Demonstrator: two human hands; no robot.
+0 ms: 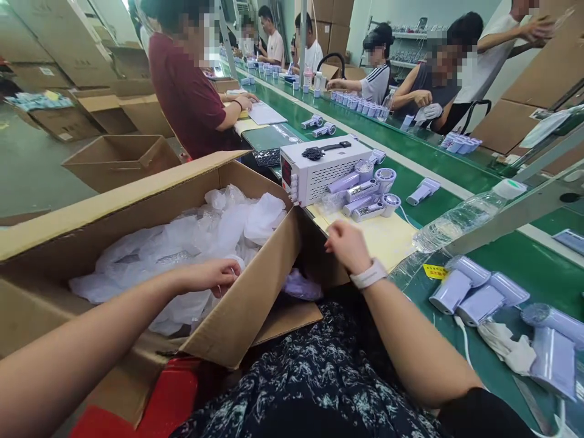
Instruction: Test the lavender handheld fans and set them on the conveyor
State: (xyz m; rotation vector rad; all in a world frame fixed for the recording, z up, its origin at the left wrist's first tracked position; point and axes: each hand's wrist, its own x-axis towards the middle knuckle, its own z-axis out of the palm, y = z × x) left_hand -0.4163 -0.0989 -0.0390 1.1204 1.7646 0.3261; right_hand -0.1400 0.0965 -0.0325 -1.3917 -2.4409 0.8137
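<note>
Just below and beyond the left hand point(221, 277): crumpled plastic bags point(182, 243) in the cardboard box point(260, 286); fingers bent narrow, hold unclear. Right hand point(344, 243), past the box wall, curled, blurred, contents unclear; nearer purple handheld fans point(363, 191), just beyond, handles slanting rightward-away.

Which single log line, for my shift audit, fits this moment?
left hand: inside cardboard box, at white plastic bags | right hand: curled, near yellow sheet | holding: unclear

Bright, even light; edges stretched
</note>
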